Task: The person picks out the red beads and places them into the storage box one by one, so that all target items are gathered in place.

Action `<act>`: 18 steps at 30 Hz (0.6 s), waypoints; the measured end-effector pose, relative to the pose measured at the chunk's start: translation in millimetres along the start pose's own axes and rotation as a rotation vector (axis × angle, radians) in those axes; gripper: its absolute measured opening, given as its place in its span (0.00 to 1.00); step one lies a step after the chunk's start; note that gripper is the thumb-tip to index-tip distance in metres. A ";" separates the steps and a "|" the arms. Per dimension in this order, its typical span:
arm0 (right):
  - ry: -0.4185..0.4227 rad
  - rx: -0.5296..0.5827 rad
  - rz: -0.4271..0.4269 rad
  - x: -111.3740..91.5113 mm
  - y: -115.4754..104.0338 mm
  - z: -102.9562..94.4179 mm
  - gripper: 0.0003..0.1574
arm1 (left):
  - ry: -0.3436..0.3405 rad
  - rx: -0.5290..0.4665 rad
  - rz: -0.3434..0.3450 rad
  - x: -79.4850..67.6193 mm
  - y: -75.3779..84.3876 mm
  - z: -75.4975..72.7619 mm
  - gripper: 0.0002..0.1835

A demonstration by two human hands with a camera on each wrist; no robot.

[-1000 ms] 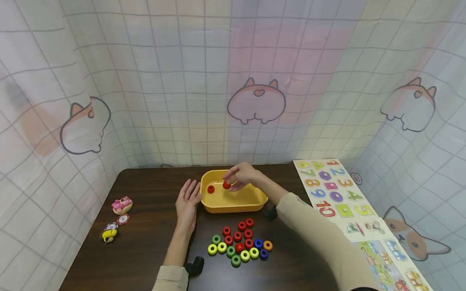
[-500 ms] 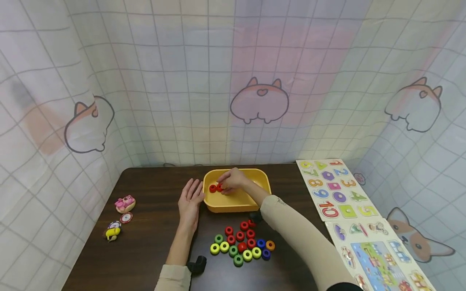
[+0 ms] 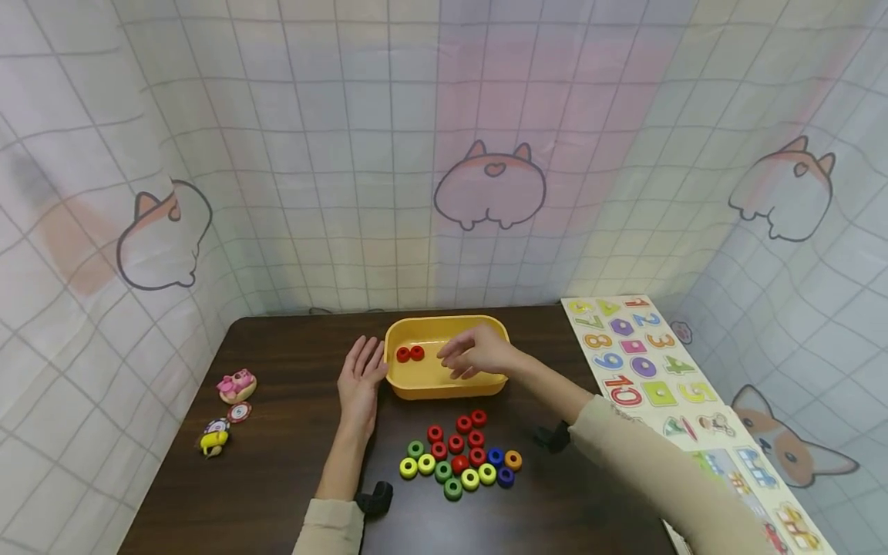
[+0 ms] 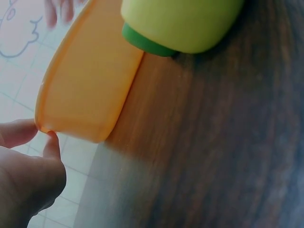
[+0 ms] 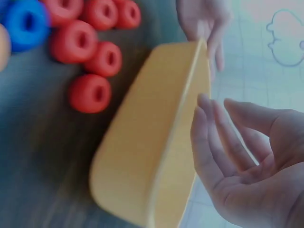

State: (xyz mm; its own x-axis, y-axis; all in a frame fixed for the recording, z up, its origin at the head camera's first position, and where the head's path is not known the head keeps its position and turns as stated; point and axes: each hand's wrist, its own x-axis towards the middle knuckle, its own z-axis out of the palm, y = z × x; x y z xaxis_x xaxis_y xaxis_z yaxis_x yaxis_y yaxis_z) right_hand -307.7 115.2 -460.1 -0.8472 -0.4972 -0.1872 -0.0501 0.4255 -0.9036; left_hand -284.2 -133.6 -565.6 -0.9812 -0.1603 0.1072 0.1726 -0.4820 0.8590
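Observation:
A yellow-orange plastic tray (image 3: 444, 390) stands at the back of the table, two red rings (image 3: 410, 354) side by side at its left end. My left hand (image 3: 358, 389) lies along the tray's left end with its fingers stretched out, the thumb touching the rim; the left wrist view has the fingertips right at the tray's corner (image 4: 78, 109). Above the tray's right half hovers my right hand (image 3: 480, 353). In the right wrist view its fingers (image 5: 202, 142) are loosely bent, thumb and fingertips apart, nothing between them.
In front of the tray lie several loose rings in red (image 3: 455, 443), yellow (image 3: 408, 468), green (image 3: 452, 489), blue (image 3: 506, 476) and orange (image 3: 512, 460). Small toys (image 3: 237, 385) and chips (image 3: 239, 412) sit at the left edge. Puzzle boards (image 3: 634, 362) line the right edge.
My right hand set a red ring down beside the other at the tray's left end, let go, and drew back to the right. My left hand stayed at the rim.

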 end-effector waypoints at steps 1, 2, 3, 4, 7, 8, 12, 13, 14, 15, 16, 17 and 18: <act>-0.015 -0.001 0.000 -8.0 2.4 -1.2 0.11 | 0.000 -0.002 0.001 0.2 0.2 0.5 0.35; -0.029 -0.002 0.005 -15.4 5.1 -2.3 0.11 | -0.001 0.000 0.004 0.5 0.3 0.9 0.35; -0.045 -0.003 0.010 -22.1 8.6 -3.4 0.11 | -0.003 0.001 0.005 0.6 0.6 1.3 0.35; -0.061 -0.004 0.020 -28.3 12.4 -4.4 0.11 | -0.002 0.000 0.007 0.8 0.7 1.6 0.35; -0.111 -0.006 0.063 -44.2 25.4 -7.0 0.14 | 0.003 -0.002 0.004 0.7 0.5 2.0 0.35; -0.125 -0.015 0.073 -48.3 30.7 -7.3 0.15 | 0.005 -0.001 0.002 0.6 0.0 1.8 0.35; -0.153 -0.076 0.088 -58.3 51.8 -5.0 0.16 | 0.018 0.006 -0.010 -0.1 -2.4 0.8 0.35; -0.148 -0.109 0.083 -59.1 56.1 -3.4 0.16 | 0.019 0.003 -0.010 0.0 -2.5 0.5 0.35; -0.140 -0.133 0.081 -59.7 59.9 -1.4 0.16 | 0.018 0.005 -0.010 0.3 -2.6 0.3 0.35; -0.131 -0.149 0.078 -59.9 63.6 0.9 0.16 | 0.016 0.005 -0.009 0.5 -2.6 0.3 0.35; -0.115 -0.166 0.076 -59.9 67.1 3.5 0.16 | 0.015 0.008 -0.009 0.6 -2.6 0.2 0.35; -0.099 -0.168 0.078 -59.7 70.3 6.3 0.15 | 0.013 0.005 -0.008 0.4 -2.5 0.2 0.35; -0.083 -0.164 0.078 -59.6 72.8 9.0 0.15 | 0.013 0.007 -0.008 0.2 -2.5 0.2 0.35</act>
State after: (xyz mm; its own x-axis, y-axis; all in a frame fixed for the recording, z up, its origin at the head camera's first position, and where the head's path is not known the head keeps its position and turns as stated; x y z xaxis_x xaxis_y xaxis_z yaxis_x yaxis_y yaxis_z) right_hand -256.1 169.0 -518.2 -0.8058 -0.5153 -0.2917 -0.0768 0.5794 -0.8114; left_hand -284.8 -132.3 -567.6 -0.9815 -0.1671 0.0938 0.1638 -0.4773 0.8634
